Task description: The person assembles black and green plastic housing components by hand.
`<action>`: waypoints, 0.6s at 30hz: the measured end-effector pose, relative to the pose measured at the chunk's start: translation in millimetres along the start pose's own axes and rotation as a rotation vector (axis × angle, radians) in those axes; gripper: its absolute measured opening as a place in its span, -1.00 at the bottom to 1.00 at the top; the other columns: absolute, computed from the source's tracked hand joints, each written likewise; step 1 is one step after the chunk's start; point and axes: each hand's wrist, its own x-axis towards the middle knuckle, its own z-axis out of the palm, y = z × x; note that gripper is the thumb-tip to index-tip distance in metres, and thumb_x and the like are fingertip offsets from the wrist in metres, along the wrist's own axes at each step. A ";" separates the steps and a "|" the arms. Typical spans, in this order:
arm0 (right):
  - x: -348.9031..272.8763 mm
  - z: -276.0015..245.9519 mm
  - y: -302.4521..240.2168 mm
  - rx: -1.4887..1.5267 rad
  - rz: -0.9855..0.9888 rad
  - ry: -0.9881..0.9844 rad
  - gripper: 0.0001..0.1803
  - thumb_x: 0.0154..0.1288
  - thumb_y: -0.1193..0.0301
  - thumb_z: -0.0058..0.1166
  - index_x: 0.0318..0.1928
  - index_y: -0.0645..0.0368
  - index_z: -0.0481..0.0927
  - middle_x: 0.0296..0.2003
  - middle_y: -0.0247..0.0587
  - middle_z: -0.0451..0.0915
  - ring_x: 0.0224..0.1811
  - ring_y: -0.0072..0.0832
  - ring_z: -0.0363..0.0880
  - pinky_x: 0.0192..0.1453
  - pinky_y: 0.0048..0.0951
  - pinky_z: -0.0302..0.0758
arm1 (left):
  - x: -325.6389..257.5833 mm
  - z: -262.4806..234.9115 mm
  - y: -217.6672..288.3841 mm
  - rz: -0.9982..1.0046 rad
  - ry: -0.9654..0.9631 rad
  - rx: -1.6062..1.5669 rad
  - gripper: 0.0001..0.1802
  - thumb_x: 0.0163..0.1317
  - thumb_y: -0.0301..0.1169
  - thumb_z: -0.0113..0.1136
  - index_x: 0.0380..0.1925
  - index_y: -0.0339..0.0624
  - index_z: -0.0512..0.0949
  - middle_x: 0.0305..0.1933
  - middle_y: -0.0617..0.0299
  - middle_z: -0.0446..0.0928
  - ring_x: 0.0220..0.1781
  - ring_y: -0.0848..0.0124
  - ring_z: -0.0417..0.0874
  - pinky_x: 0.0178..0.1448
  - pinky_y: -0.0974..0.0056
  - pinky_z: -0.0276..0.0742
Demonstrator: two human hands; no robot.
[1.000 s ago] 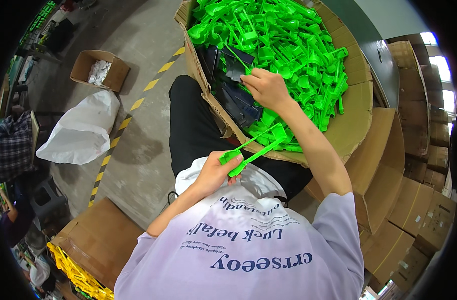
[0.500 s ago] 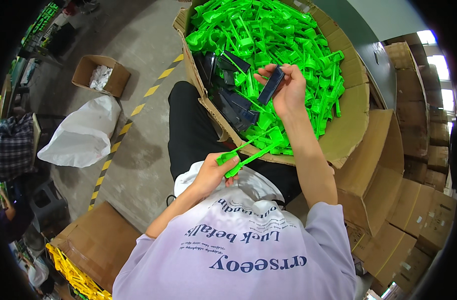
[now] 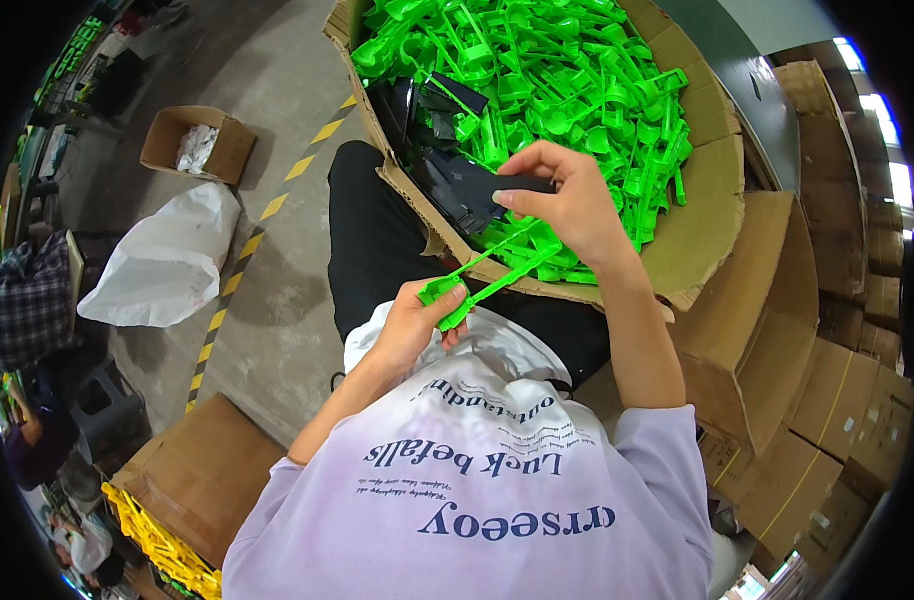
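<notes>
The right hand (image 3: 575, 200) partly hides a dark piece (image 3: 527, 184), apparently a flat strip.

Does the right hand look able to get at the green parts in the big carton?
Probably yes: the right hand is over the open carton, near the green parts, though it grips a dark piece.

Fisheye view from my head, left side; faced down. Lilac-and-white printed fabric shirt (image 3: 537, 475) near below, bare left hand (image 3: 407, 328) and bare right hand (image 3: 569, 198) beyond.
</notes>
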 end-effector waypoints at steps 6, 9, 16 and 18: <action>-22.4 19.2 4.0 0.158 -0.152 0.169 -0.57 0.06 0.63 0.25 -0.01 0.29 0.50 -0.34 -0.28 0.59 -0.35 -0.70 0.52 -0.29 -0.67 0.47 | -0.3 0.2 -3.8 0.017 0.008 -0.008 -0.73 0.34 -0.28 0.07 -0.43 -0.26 0.50 -0.61 0.24 0.50 -0.64 0.55 0.47 -0.56 0.46 0.35; -30.2 25.4 7.4 0.144 -0.062 0.232 -0.61 0.12 0.60 0.23 -0.01 0.29 0.50 -0.40 -0.28 0.59 -0.46 -0.68 0.52 -0.41 -0.68 0.44 | 0.8 0.6 -5.5 0.043 0.018 -0.013 -0.73 0.33 -0.27 0.08 -0.41 -0.26 0.50 -0.61 0.24 0.50 -0.64 0.55 0.48 -0.57 0.46 0.35; -36.0 32.5 21.8 0.209 -0.022 0.300 -0.71 0.21 0.53 0.19 -0.04 0.22 0.56 -0.49 -0.32 0.59 -0.61 -0.71 0.47 -0.57 -0.69 0.40 | 2.3 0.6 -6.6 0.058 0.019 -0.017 -0.74 0.33 -0.27 0.08 -0.40 -0.26 0.50 -0.60 0.23 0.51 -0.64 0.55 0.48 -0.57 0.46 0.35; -36.4 33.9 25.2 0.192 -0.033 0.308 -0.71 0.21 0.52 0.19 -0.03 0.21 0.56 -0.49 -0.33 0.59 -0.61 -0.72 0.46 -0.56 -0.70 0.40 | 1.9 0.6 -7.0 0.058 0.021 -0.015 -0.73 0.33 -0.27 0.08 -0.41 -0.26 0.50 -0.60 0.22 0.51 -0.64 0.55 0.48 -0.58 0.46 0.35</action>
